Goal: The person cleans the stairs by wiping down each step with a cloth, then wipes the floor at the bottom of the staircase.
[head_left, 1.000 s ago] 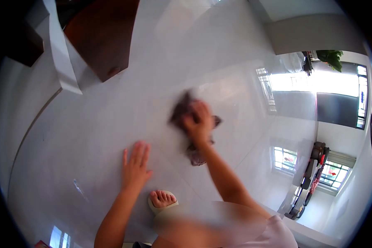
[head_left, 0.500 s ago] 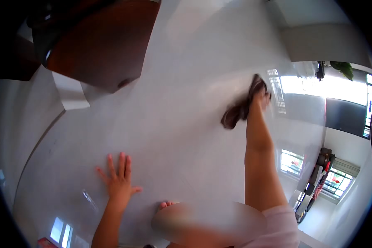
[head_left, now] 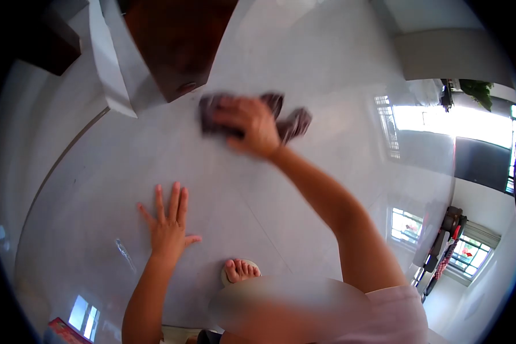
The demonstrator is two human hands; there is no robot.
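Note:
My left hand (head_left: 169,226) lies flat on the glossy light grey tiled floor (head_left: 223,189), its fingers spread and nothing under it that I can see. Farther ahead, my right hand (head_left: 251,123) presses a dark brown cloth (head_left: 295,124) against the floor. Part of the cloth bunches out past the fingers on the left, and loose folds trail to the right of the wrist. Motion blurs these fingers a little.
Dark wooden furniture (head_left: 178,46) reaches down near the cloth, with a white upright edge (head_left: 110,69) to its left. My foot in a slipper (head_left: 242,272) is at the bottom. A red-edged object (head_left: 69,331) sits at lower left. Windows and seating line the right.
My right hand has swept the cloth leftward across the floor, from the right side to near the wooden furniture. My left hand stays flat; the view has shifted slightly and my foot shows more.

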